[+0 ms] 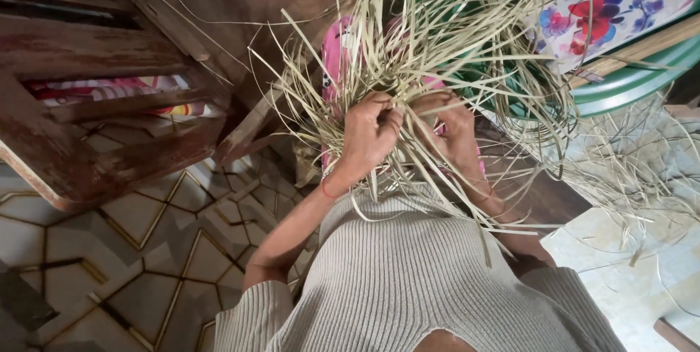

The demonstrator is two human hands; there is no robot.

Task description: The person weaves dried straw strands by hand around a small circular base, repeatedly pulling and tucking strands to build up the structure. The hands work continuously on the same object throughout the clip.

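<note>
A loose bundle of pale dried straw strips fans out in front of me, over a pink object that is mostly hidden. My left hand is closed around strips at the bundle's centre, with a red thread on its wrist. Beside it, my right hand also pinches strips, its fingers partly hidden under the straw. The two hands nearly touch. Long strips hang down over my beige ribbed sweater.
A dark wooden chair stands at the left on a patterned tile floor. A green plastic tub rim and a flowered cloth are at the upper right. More straw lies on the right.
</note>
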